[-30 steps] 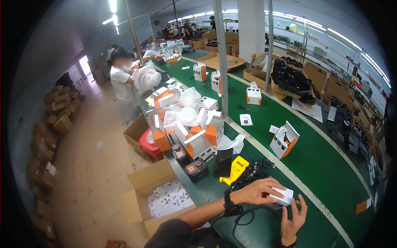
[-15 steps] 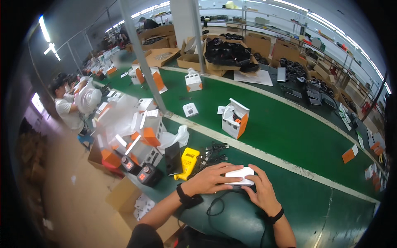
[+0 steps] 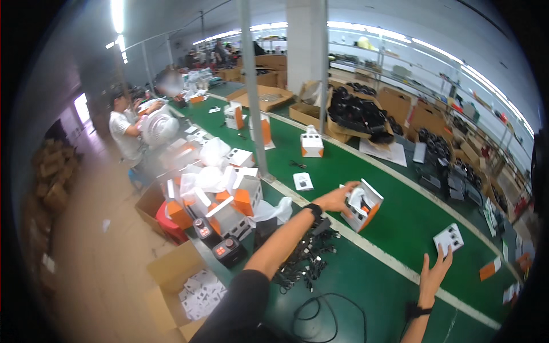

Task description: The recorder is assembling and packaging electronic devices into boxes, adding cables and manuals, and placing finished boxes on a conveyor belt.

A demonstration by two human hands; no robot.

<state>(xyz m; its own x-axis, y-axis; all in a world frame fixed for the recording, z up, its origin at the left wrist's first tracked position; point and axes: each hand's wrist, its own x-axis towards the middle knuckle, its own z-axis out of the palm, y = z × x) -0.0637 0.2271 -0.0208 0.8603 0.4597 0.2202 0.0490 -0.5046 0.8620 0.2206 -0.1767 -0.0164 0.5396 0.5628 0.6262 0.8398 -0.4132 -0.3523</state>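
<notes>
Green belt [image 3: 409, 228]: box [image 3: 372, 215] seemingly against left hand [image 3: 337, 199].

Carton [image 3: 370, 217] of smooth paperboard

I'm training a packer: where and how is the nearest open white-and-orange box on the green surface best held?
Probably low on its orange side wall and the opposite wall, coming from both sides: the open box stands top uncovered, flap raised, so the flap looks a less secure hold.

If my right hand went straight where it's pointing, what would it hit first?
Your right hand would likely meet the white printed box just ahead first; whether they already touch is unclear.
</notes>
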